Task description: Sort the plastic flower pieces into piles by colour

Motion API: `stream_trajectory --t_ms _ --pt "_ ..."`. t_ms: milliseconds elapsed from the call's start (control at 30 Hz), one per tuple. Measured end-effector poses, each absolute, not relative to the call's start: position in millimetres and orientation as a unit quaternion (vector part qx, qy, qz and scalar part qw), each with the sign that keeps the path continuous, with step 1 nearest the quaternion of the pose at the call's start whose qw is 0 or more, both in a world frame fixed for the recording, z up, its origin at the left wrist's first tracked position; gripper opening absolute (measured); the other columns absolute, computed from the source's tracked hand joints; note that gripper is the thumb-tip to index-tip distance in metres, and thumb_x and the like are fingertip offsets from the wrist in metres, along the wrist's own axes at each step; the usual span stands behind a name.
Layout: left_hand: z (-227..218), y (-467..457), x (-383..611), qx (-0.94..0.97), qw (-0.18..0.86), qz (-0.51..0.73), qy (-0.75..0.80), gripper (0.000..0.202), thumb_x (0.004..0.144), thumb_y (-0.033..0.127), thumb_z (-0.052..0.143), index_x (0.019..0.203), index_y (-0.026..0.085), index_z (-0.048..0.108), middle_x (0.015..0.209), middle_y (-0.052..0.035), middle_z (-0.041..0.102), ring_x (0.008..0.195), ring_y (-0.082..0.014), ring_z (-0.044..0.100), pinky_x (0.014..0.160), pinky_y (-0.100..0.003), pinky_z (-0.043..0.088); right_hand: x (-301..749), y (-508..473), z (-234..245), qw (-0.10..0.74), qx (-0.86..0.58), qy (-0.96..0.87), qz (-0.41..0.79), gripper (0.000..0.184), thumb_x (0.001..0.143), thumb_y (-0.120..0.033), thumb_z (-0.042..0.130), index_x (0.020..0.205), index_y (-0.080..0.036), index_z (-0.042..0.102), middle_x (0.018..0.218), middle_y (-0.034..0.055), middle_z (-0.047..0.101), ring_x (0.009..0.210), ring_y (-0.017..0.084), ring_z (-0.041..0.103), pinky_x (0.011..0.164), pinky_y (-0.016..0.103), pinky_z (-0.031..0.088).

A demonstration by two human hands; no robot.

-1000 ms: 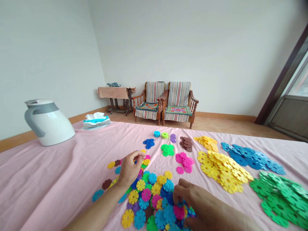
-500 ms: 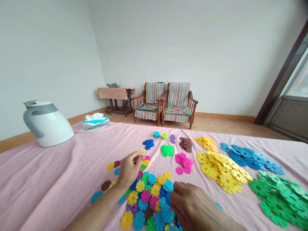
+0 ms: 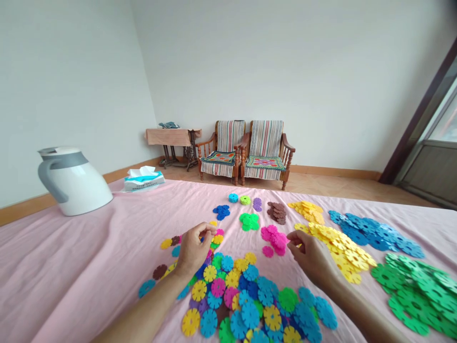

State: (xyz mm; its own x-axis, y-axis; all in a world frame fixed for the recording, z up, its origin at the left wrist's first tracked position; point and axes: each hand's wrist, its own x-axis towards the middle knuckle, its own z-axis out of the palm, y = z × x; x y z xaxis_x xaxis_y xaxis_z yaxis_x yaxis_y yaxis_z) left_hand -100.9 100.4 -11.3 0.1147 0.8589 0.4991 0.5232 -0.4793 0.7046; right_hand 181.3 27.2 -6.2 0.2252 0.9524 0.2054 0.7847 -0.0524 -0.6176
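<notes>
My left hand (image 3: 194,250) hovers over the far left part of a mixed heap of plastic snowflake discs (image 3: 217,287). Its thumb and fingers are pinched together, and whatever is between them cannot be made out. Over by the pink disc pile (image 3: 274,238), my right hand (image 3: 309,255) has its fingertips closed at the pile's right edge, on a pink disc partly hidden by the fingers. Loose yellow, brown and blue discs (image 3: 146,288) lie left of the heap.
Sorted piles surround the pink one: green (image 3: 249,221), brown (image 3: 277,212), dark blue (image 3: 222,212), yellow (image 3: 342,247), blue (image 3: 376,233) and large green (image 3: 417,290). A white jug (image 3: 80,186) and tissue box (image 3: 144,179) stand at left on the pink cloth (image 3: 85,257).
My right hand has moved from the heap forward and right to the pink pile, uncovering discs on the heap's right side. My left hand has stayed nearly still, pinched.
</notes>
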Motion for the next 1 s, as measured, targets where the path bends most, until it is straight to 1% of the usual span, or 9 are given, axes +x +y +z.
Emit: stream_trajectory --t_ms 100,167,300,433,567,700,833,900,1000 --pt "-10 100 -101 0.724 0.179 0.463 0.479 0.021 0.077 0.017 0.045 0.074 0.018 0.065 0.074 0.0 0.071 0.074 -0.0152 0.067 0.072 -0.024 0.052 166 9 13 0.292 -0.67 -0.666 0.147 0.013 0.079 -0.022 0.047 0.077 -0.019 0.059 0.062 -0.0018 0.057 0.056 0.013 0.052 0.053 0.024 0.035" --pt "-10 99 -101 0.723 0.176 0.461 0.483 0.021 0.077 0.017 0.045 0.074 0.018 0.065 0.074 -0.0002 0.071 0.074 -0.0155 0.067 0.073 -0.025 0.052 150 -8 31 0.255 -0.615 -0.72 0.193 0.01 0.076 -0.019 0.051 0.077 -0.021 0.06 0.064 -0.0026 0.058 0.059 0.012 0.053 0.054 0.022 0.037" --pt "-9 99 -101 0.721 0.179 0.46 0.485 0.021 0.078 0.018 0.045 0.075 0.018 0.065 0.075 -0.0009 0.072 0.075 -0.0164 0.067 0.073 -0.026 0.052 119 -34 54 0.161 -0.488 -0.82 0.252 0.025 0.069 -0.014 0.063 0.091 -0.026 0.064 0.096 -0.0007 0.063 0.085 0.013 0.057 0.072 0.021 0.045" --pt "-9 99 -102 0.721 0.187 0.461 0.482 0.019 0.078 0.019 0.046 0.076 0.018 0.065 0.076 -0.0013 0.072 0.076 -0.017 0.068 0.073 -0.027 0.053 106 -36 51 0.078 -0.415 -0.877 0.228 0.026 0.076 -0.015 0.061 0.096 -0.031 0.066 0.107 0.0014 0.06 0.1 0.018 0.054 0.085 0.028 0.044" --pt "-11 101 -102 0.725 0.179 0.459 0.482 0.02 0.079 0.019 0.045 0.077 0.018 0.065 0.077 -0.0014 0.072 0.076 -0.0167 0.068 0.072 -0.026 0.053 112 -32 46 0.103 -0.473 -0.844 0.233 0.032 0.072 -0.014 0.065 0.1 -0.03 0.064 0.109 0.0016 0.057 0.101 0.019 0.053 0.087 0.03 0.043" --pt "-6 94 -95 0.749 0.139 0.448 0.468 0.021 0.08 0.017 0.045 0.079 0.018 0.066 0.08 -0.0027 0.071 0.08 -0.0173 0.066 0.076 -0.027 0.051 127 -31 46 0.175 -0.524 -0.804 0.219 0.033 0.077 -0.011 0.055 0.105 -0.027 0.06 0.112 0.0037 0.056 0.107 0.019 0.051 0.091 0.033 0.041" --pt "18 62 -84 0.838 0.156 0.363 0.377 0.022 0.082 0.018 0.049 0.093 0.021 0.068 0.097 -0.0042 0.07 0.093 -0.0179 0.063 0.086 -0.029 0.048 144 -43 43 0.219 -0.535 -0.795 0.187 0.025 0.083 -0.021 0.053 0.106 -0.028 0.059 0.107 0.0032 0.059 0.099 0.018 0.056 0.085 0.031 0.045" --pt "32 38 -84 0.896 0.168 0.282 0.298 0.027 0.083 0.024 0.055 0.108 0.027 0.064 0.116 -0.0038 0.063 0.108 -0.0192 0.057 0.096 -0.032 0.043 151 -54 35 0.224 -0.51 -0.813 0.168 0.025 0.082 -0.03 0.058 0.107 -0.029 0.058 0.105 0.0036 0.061 0.095 0.018 0.058 0.082 0.03 0.046" --pt "42 6 -88 0.947 0.15 0.177 0.221 0.054 0.077 0.046 0.063 0.127 0.031 0.051 0.133 -0.0065 0.051 0.121 -0.0269 0.046 0.103 -0.041 0.037 159 -70 13 0.209 -0.473 -0.846 0.132 0.038 0.076 -0.043 0.066 0.11 -0.03 0.055 0.105 0.0045 0.063 0.094 0.022 0.059 0.08 0.031 0.048"
